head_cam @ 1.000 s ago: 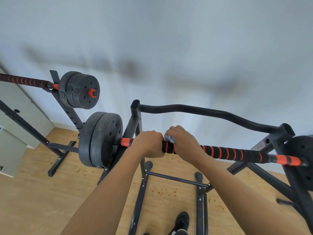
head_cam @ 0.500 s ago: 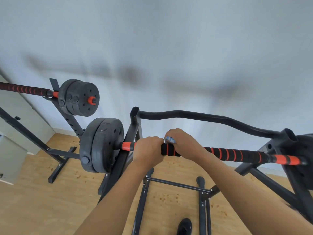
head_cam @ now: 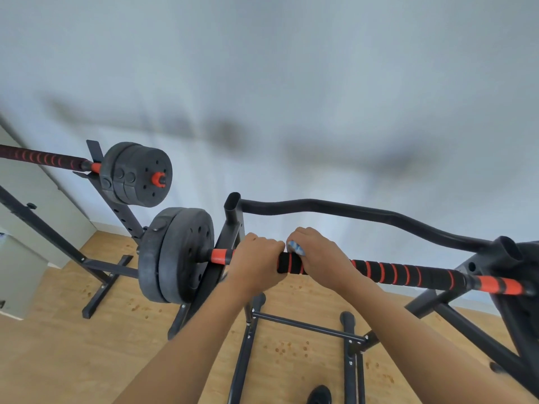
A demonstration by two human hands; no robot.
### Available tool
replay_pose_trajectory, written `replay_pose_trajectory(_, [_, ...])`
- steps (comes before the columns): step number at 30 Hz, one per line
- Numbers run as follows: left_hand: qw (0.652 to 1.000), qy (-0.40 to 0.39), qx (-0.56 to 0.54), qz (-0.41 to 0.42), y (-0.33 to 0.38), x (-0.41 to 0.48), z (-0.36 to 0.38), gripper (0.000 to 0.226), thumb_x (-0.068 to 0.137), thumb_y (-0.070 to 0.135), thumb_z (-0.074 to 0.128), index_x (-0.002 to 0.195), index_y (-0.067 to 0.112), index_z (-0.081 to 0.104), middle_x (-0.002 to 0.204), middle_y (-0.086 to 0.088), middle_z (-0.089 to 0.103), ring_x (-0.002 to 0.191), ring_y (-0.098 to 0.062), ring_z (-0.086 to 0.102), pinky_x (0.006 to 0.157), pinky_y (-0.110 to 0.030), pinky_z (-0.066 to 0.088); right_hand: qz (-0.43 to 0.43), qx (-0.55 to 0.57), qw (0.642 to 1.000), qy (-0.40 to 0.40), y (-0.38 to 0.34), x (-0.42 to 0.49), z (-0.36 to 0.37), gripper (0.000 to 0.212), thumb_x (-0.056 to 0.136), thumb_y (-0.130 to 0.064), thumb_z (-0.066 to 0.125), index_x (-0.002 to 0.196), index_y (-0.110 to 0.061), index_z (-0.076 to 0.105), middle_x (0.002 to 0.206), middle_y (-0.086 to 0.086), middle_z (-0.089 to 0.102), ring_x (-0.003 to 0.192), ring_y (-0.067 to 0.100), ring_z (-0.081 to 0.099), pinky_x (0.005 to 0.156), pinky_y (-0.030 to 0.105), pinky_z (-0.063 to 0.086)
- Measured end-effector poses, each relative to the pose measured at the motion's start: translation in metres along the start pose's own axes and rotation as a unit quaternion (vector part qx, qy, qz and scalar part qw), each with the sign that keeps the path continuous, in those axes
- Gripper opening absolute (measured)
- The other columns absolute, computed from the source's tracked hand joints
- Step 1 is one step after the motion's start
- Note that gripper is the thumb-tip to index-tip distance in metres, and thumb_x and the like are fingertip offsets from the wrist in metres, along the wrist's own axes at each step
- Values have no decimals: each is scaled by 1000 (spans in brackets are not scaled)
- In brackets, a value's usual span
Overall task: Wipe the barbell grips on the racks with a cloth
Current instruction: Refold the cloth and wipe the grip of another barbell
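A barbell lies across the near rack, its black grip with orange rings [head_cam: 408, 274] running to the right. My left hand [head_cam: 256, 262] is curled round the bar's left end, beside an orange sleeve. Close to its right, my right hand [head_cam: 316, 255] wraps the grip with a blue-white cloth [head_cam: 295, 246] under the fingers; only a small bit of cloth shows. A short stretch of grip shows between the two hands. A second barbell grip [head_cam: 40, 157] sits on the far rack at the left.
Black weight plates [head_cam: 175, 255] hang left of my left hand, more plates [head_cam: 137, 173] on the far bar. A curved black bar [head_cam: 364, 214] tops the near rack behind my hands. Rack legs [head_cam: 303, 325] spread on the wooden floor below. My shoe [head_cam: 320, 395] shows at the bottom.
The view has tilted up a little, so bar and racks sit lower in frame. Both hands keep their hold on the bar, close together.
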State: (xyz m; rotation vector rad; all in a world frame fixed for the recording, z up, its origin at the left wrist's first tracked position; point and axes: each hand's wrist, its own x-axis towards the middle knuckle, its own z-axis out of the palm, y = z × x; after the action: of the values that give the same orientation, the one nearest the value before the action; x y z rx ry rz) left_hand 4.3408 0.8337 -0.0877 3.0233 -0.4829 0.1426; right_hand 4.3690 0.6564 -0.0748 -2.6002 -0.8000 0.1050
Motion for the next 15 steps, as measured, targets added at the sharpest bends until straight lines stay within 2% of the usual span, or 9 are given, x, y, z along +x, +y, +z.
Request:
replay_pose_trajectory(2, [996, 81, 17, -17, 7, -6, 11, 38, 80, 27, 67, 66, 26, 32, 58, 13, 31, 53, -15, 35, 63, -31, 26, 3, 1, 1000, -2, 0, 3, -2, 20, 98, -8, 52, 97, -27, 55, 100, -12, 56, 92, 11, 49, 81, 33, 52])
replay_pose_trajectory(3, [995, 90, 16, -34, 8, -6, 14, 39, 79, 25, 69, 66, 25, 32, 59, 12, 31, 53, -15, 35, 60, -31, 25, 4, 6, 1000, -2, 0, 4, -2, 18, 98, -9, 51, 96, -27, 56, 99, -12, 56, 92, 11, 49, 82, 35, 52])
replay_pose_trajectory(6, [998, 16, 5, -58, 7, 1, 12, 25, 85, 29, 62, 71, 25, 41, 64, 9, 42, 59, -14, 48, 51, -28, 28, 4, 19, 1000, -3, -2, 3, -5, 18, 97, -7, 52, 94, -24, 57, 98, -10, 57, 92, 12, 49, 82, 35, 52])
replay_pose_trajectory(10, [997, -41, -3, -65, 3, 8, -1, 11, 87, 34, 62, 79, 27, 61, 68, 7, 58, 61, -13, 58, 58, -28, 49, -5, 18, 1000, 5, 0, 4, -2, 26, 92, 3, 57, 96, -23, 59, 99, -11, 57, 92, 12, 48, 81, 36, 53])
replay_pose_trajectory(13, [994, -94, -14, -53, -2, 19, -7, 20, 86, 41, 63, 74, 27, 57, 66, 7, 59, 57, -10, 55, 54, -27, 43, -9, 19, 1000, 8, 3, 7, -2, 34, 89, 7, 58, 97, -25, 60, 100, -14, 56, 95, 12, 48, 81, 37, 53])
replay_pose_trajectory(15, [986, -156, -36, -40, -7, 29, -13, 23, 82, 45, 68, 74, 27, 57, 66, 6, 61, 59, -13, 59, 54, -27, 42, -16, 23, 1000, 3, 3, 8, -5, 36, 89, 10, 56, 98, -25, 61, 101, -15, 56, 97, 11, 48, 82, 36, 53])
